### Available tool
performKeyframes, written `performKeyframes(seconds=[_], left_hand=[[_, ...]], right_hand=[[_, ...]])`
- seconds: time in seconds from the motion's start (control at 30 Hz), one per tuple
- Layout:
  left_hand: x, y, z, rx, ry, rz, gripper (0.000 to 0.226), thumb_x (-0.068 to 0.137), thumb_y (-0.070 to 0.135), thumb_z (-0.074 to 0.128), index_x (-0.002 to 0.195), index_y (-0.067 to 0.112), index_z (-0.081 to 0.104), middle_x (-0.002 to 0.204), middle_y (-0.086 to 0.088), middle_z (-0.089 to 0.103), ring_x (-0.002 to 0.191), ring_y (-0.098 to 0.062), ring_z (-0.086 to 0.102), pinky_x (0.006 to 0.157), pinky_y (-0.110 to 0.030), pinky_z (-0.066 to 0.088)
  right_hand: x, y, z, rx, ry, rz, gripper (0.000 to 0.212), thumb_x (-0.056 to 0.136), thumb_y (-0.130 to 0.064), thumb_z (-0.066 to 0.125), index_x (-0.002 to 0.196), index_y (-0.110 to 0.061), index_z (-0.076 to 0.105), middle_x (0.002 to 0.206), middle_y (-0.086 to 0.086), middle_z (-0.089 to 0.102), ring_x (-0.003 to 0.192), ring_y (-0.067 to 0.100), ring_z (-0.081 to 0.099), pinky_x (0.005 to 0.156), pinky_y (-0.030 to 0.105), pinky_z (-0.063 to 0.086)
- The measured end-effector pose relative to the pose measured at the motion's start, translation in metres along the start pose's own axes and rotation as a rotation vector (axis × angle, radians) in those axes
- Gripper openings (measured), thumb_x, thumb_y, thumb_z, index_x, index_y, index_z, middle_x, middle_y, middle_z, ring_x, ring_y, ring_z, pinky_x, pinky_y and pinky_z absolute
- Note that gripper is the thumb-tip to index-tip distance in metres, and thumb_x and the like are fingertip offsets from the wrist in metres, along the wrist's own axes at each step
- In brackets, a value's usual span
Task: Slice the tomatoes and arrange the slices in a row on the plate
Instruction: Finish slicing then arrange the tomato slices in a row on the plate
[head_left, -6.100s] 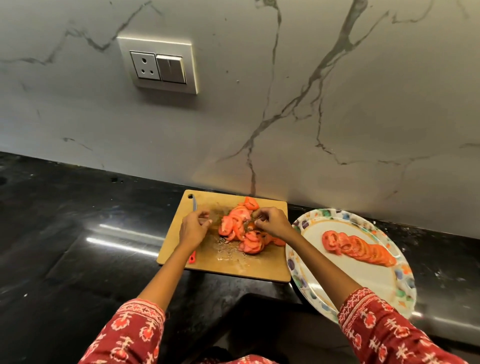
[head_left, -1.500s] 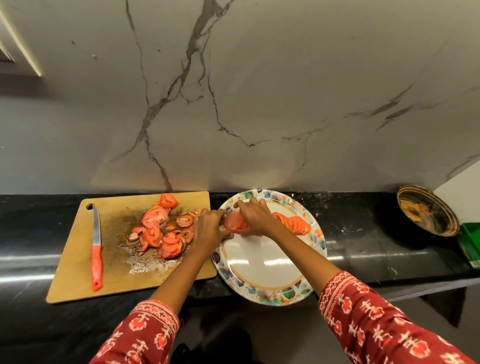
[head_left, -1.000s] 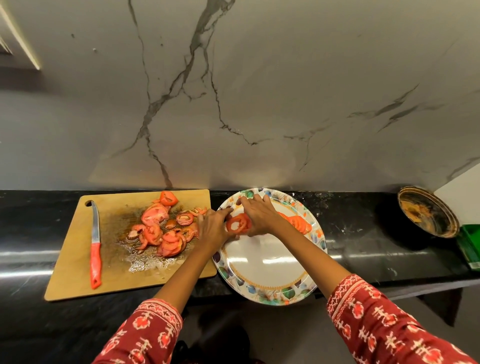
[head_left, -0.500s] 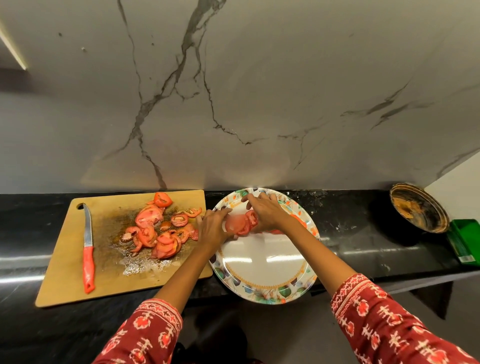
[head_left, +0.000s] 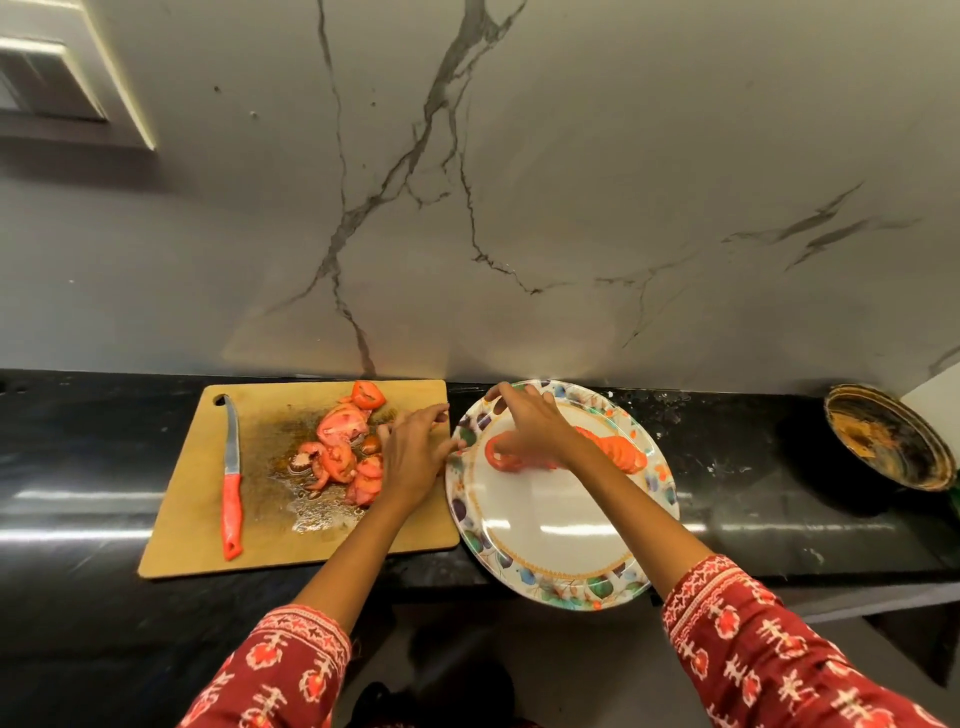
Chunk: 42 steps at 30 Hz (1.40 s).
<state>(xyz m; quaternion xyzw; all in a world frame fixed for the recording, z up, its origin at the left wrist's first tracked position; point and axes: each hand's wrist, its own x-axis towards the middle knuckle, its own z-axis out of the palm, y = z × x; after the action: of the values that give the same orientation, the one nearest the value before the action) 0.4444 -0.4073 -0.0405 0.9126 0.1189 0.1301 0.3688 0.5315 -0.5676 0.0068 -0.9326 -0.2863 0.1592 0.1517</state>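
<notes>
A floral-rimmed white plate (head_left: 561, 577) sits on the black counter, with a row of overlapping tomato slices (head_left: 621, 451) on its far half. My right hand (head_left: 535, 426) is over the plate, fingertips pinching a tomato slice (head_left: 500, 456) that lies at the left end of the row. My left hand (head_left: 413, 457) hovers palm down over the right edge of the wooden cutting board (head_left: 197, 525), fingers apart, holding nothing. Beside it lies a loose pile of cut tomato (head_left: 340, 441) in a wet patch of juice. A red-handled knife (head_left: 231, 493) rests on the board's left side.
A marble wall stands close behind the board and plate. A dirty round dish (head_left: 883, 436) sits at the far right of the counter. The counter's front edge runs just below the plate, which overhangs it slightly.
My left hand has pulled back from the plate's rim to the cutting board. My right hand has lowered a slice onto the plate at the row's left end.
</notes>
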Motion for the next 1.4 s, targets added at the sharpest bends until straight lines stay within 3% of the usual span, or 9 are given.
performKeyframes(seconds=[0.13, 0.27, 0.43, 0.67, 0.87, 1.0, 1.13, 1.27, 1.4], left_hand=[[-0.003, -0.025, -0.038, -0.012, 0.17, -0.095, 0.037, 0.081, 0.024, 0.069, 0.116, 0.015, 0.062, 0.105, -0.005, 0.067, 0.104, -0.028, 0.054, 0.088, -0.046, 0.039], [-0.011, -0.05, -0.082, -0.022, 0.254, -0.257, 0.033, 0.086, 0.019, 0.064, 0.118, 0.012, 0.061, 0.11, -0.011, 0.065, 0.107, -0.029, 0.051, 0.091, -0.046, 0.043], [-0.018, -0.083, -0.116, -0.002, 0.235, -0.333, 0.034, 0.085, 0.015, 0.065, 0.118, 0.012, 0.061, 0.111, -0.006, 0.066, 0.11, -0.027, 0.055, 0.094, -0.042, 0.036], [-0.015, -0.108, -0.127, -0.027, 0.121, -0.33, 0.03, 0.083, 0.017, 0.067, 0.112, 0.02, 0.064, 0.101, -0.001, 0.069, 0.099, -0.021, 0.062, 0.093, -0.049, 0.044], [0.014, -0.095, -0.117, -0.012, -0.072, -0.188, 0.031, 0.083, 0.009, 0.066, 0.114, 0.008, 0.064, 0.105, -0.008, 0.068, 0.097, -0.02, 0.063, 0.085, -0.031, 0.05], [0.034, -0.094, -0.102, 0.116, -0.189, -0.166, 0.037, 0.083, 0.018, 0.066, 0.119, 0.014, 0.061, 0.112, -0.009, 0.066, 0.104, -0.024, 0.059, 0.088, -0.041, 0.051], [0.045, -0.088, -0.098, 0.266, -0.243, -0.191, 0.025, 0.08, 0.023, 0.069, 0.105, 0.021, 0.064, 0.109, -0.002, 0.066, 0.108, -0.024, 0.055, 0.09, -0.04, 0.043], [0.052, -0.088, -0.095, 0.316, -0.294, -0.244, 0.025, 0.08, 0.022, 0.069, 0.104, 0.022, 0.062, 0.111, -0.002, 0.063, 0.109, -0.024, 0.053, 0.091, -0.039, 0.04], [0.055, -0.086, -0.093, 0.357, -0.32, -0.281, 0.023, 0.082, 0.023, 0.067, 0.103, 0.023, 0.059, 0.114, -0.002, 0.061, 0.111, -0.025, 0.052, 0.095, -0.04, 0.038]], right_hand=[[0.014, -0.029, 0.01, 0.124, 0.058, -0.034, 0.042, 0.078, -0.02, 0.069, 0.116, -0.016, 0.053, 0.11, 0.002, 0.063, 0.102, 0.022, 0.053, 0.088, 0.037, 0.045], [0.028, -0.059, 0.023, 0.212, 0.098, 0.031, 0.026, 0.081, -0.014, 0.064, 0.106, -0.01, 0.058, 0.094, 0.006, 0.067, 0.093, 0.025, 0.06, 0.076, 0.034, 0.047], [0.04, -0.098, 0.044, 0.166, 0.084, 0.221, 0.024, 0.085, -0.024, 0.06, 0.105, -0.012, 0.061, 0.108, 0.008, 0.065, 0.102, 0.027, 0.059, 0.076, 0.029, 0.044], [0.045, -0.128, 0.066, -0.031, 0.126, 0.33, 0.035, 0.086, -0.036, 0.064, 0.11, -0.011, 0.058, 0.116, 0.013, 0.059, 0.115, 0.03, 0.048, 0.085, 0.036, 0.045], [0.048, -0.128, 0.063, -0.009, 0.064, 0.373, 0.033, 0.088, -0.028, 0.064, 0.113, -0.009, 0.058, 0.119, 0.014, 0.058, 0.118, 0.031, 0.046, 0.085, 0.036, 0.046], [0.05, -0.125, 0.055, -0.027, 0.002, 0.345, 0.038, 0.084, -0.028, 0.069, 0.114, -0.009, 0.056, 0.119, 0.014, 0.058, 0.119, 0.03, 0.043, 0.085, 0.035, 0.045], [0.054, -0.123, 0.051, 0.026, -0.008, 0.306, 0.035, 0.078, -0.033, 0.073, 0.102, -0.015, 0.055, 0.114, 0.011, 0.059, 0.111, 0.028, 0.052, 0.085, 0.037, 0.046], [0.054, -0.118, 0.051, 0.166, 0.022, 0.272, 0.026, 0.077, -0.022, 0.072, 0.092, -0.018, 0.052, 0.104, 0.009, 0.063, 0.098, 0.026, 0.058, 0.072, 0.032, 0.043], [0.05, -0.109, 0.049, 0.312, 0.051, 0.275, 0.017, 0.079, -0.012, 0.069, 0.096, -0.008, 0.066, 0.094, 0.007, 0.066, 0.086, 0.017, 0.058, 0.065, 0.023, 0.044]])
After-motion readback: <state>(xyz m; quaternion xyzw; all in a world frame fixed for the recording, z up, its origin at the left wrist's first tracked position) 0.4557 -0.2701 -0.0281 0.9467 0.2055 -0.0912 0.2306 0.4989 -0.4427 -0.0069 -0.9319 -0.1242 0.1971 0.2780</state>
